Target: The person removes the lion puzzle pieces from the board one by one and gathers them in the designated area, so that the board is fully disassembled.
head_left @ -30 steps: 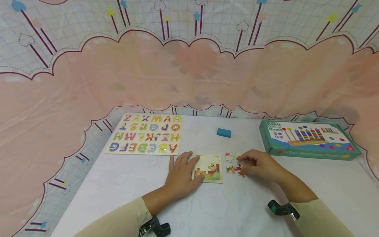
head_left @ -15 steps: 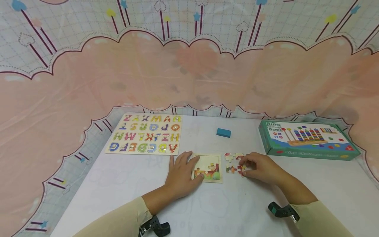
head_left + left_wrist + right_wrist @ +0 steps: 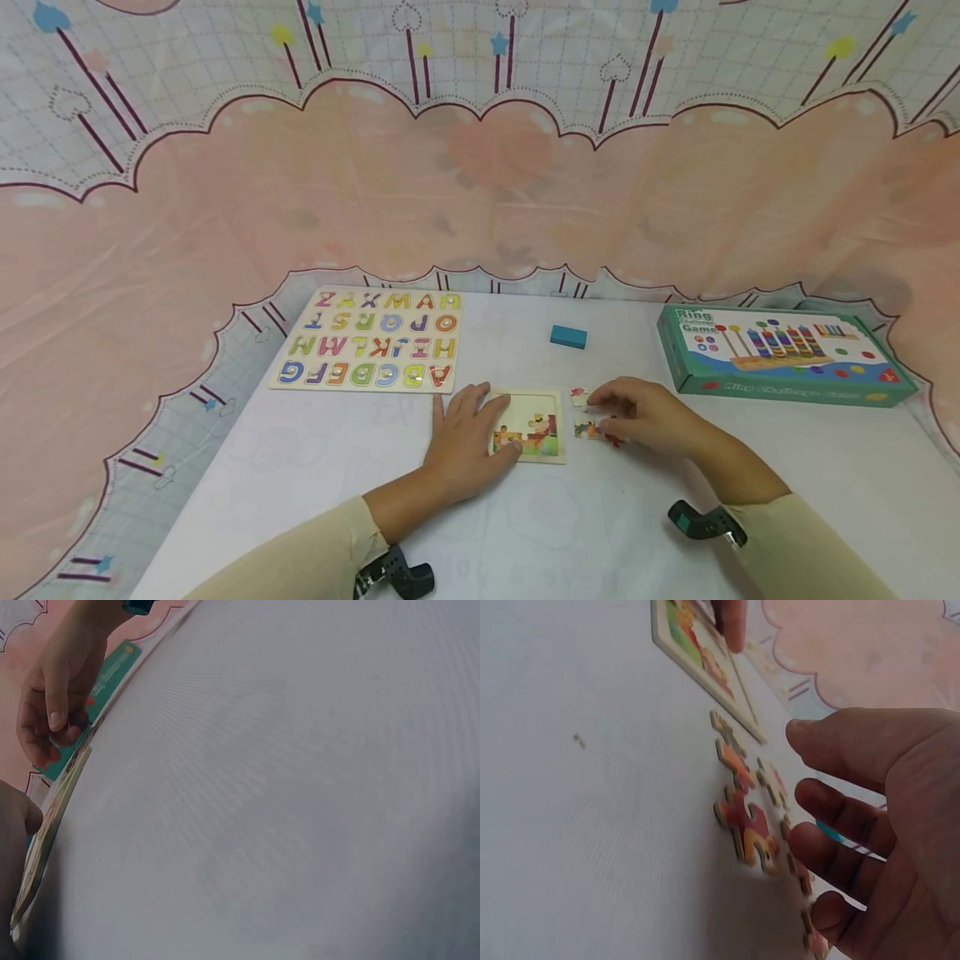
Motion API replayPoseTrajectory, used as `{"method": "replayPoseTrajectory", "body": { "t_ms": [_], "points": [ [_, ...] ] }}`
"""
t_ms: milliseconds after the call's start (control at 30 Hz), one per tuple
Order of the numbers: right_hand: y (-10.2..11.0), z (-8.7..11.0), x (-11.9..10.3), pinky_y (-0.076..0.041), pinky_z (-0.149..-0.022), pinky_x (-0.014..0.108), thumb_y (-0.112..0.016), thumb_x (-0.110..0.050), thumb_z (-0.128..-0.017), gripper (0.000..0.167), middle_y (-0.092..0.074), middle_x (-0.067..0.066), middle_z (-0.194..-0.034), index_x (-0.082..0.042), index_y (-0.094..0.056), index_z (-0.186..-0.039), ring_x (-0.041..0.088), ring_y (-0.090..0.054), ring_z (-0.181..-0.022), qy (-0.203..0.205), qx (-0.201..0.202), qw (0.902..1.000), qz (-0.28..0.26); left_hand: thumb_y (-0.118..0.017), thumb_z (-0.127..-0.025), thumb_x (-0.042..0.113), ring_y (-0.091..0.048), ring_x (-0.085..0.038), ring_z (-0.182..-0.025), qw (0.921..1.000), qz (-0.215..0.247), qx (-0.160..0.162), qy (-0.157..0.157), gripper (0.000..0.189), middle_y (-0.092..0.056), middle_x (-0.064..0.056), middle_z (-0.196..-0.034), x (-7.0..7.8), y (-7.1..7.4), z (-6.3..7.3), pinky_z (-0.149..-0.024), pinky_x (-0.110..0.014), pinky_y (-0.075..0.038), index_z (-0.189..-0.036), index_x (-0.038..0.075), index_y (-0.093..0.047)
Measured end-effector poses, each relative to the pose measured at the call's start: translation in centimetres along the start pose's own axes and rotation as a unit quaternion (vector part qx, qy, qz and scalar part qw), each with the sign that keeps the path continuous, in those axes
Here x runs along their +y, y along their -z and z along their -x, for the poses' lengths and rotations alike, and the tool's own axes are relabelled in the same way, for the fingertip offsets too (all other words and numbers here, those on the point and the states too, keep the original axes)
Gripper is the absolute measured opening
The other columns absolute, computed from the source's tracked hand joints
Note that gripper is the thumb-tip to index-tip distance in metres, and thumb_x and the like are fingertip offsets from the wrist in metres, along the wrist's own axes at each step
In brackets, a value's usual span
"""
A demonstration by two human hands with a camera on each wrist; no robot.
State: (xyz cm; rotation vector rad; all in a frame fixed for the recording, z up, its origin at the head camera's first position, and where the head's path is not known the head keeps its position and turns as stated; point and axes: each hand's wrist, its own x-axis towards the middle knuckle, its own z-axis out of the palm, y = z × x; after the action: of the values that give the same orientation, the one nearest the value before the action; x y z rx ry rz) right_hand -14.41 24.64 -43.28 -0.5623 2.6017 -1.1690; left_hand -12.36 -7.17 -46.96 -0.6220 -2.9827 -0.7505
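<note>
Midway along the worktop (image 3: 540, 542) lies a small wooden puzzle tray (image 3: 525, 406), picture pieces (image 3: 540, 433) filling its lower part and cream backing showing above them. Across the tray's left side rests the left hand (image 3: 465, 446), its fingers spread. Just right of the tray, loose pieces (image 3: 739, 817) lie flat, and the right hand (image 3: 652, 417) hangs over them, fingers bent and thumb apart, nothing pinched between them in the right wrist view. Over the last half second this hand has shifted towards the tray and hides more of the loose pieces; the left hand and the filled part look unchanged, so no piece seems to have been added. Beyond the tray sits a blue block (image 3: 568, 337); beyond it to the left lies an alphabet board (image 3: 360, 387), and well off to its right a green game box (image 3: 787, 354).
</note>
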Motion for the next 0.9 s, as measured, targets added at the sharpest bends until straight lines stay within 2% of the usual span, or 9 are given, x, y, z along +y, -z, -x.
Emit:
{"method": "replayPoseTrajectory", "body": {
  "t_ms": [100,267,600,767,900],
  "points": [
    [-0.3,-0.6,-0.2,-0.053,-0.073,0.026,-0.081,-0.014,-0.095,0.034,-0.069,0.007,-0.120,-0.007,-0.072,-0.127,0.022,-0.059,-0.090,0.026,-0.026,0.9991,-0.021,-0.066,-0.097,0.050,-0.025,-0.034,-0.158,1.0000,0.009,-0.002,-0.002,0.069,-0.038,-0.013,-0.167,0.2,-0.1,-0.1,-0.123,-0.074,0.003,-0.158,0.019,-0.054],
    [-0.8,-1.6,-0.7,-0.054,-0.077,0.027,-0.082,-0.018,-0.095,0.039,-0.070,0.008,-0.125,-0.009,-0.071,-0.131,0.022,-0.060,-0.094,0.051,-0.068,0.9961,-0.027,-0.067,-0.096,0.050,-0.026,-0.035,-0.158,0.9998,0.017,0.007,-0.009,0.070,-0.038,-0.015,-0.167,0.3,-0.6,-0.3,-0.121,-0.076,0.002,-0.156,0.018,-0.055],
    [-1.8,-4.0,-2.4,-0.055,-0.086,0.037,-0.087,-0.023,-0.090,0.042,-0.069,-0.009,-0.123,-0.024,-0.074,-0.131,0.022,-0.056,-0.108,0.044,-0.088,0.9945,0.036,-0.072,-0.091,0.051,-0.027,-0.039,-0.155,0.9992,0.031,0.025,-0.007,0.072,-0.039,-0.019,-0.164,1.1,-1.0,-0.5,-0.119,-0.080,-0.002,-0.151,0.015,-0.059],
    [-2.3,-5.3,-2.6,-0.051,-0.096,0.041,-0.086,-0.017,-0.089,0.041,-0.068,-0.009,-0.123,-0.023,-0.077,-0.129,0.018,-0.058,-0.109,0.070,-0.097,0.9909,0.062,-0.072,-0.090,0.055,-0.028,-0.038,-0.156,0.9996,0.011,0.026,0.004,0.073,-0.039,-0.017,-0.165,1.1,-1.4,-0.7,-0.120,-0.078,-0.002,-0.151,0.017,-0.060],
    [-2.5,-6.1,-2.8,-0.049,-0.093,0.040,-0.087,-0.014,-0.087,0.039,-0.067,-0.008,-0.121,-0.026,-0.080,-0.124,0.017,-0.057,-0.110,0.067,-0.113,0.9885,0.075,-0.073,-0.090,0.055,-0.028,-0.038,-0.156,0.9996,0.008,0.026,0.007,0.073,-0.039,-0.017,-0.165,1.1,-1.6,-0.7,-0.120,-0.077,-0.001,-0.151,0.017,-0.061]
  ]
}}
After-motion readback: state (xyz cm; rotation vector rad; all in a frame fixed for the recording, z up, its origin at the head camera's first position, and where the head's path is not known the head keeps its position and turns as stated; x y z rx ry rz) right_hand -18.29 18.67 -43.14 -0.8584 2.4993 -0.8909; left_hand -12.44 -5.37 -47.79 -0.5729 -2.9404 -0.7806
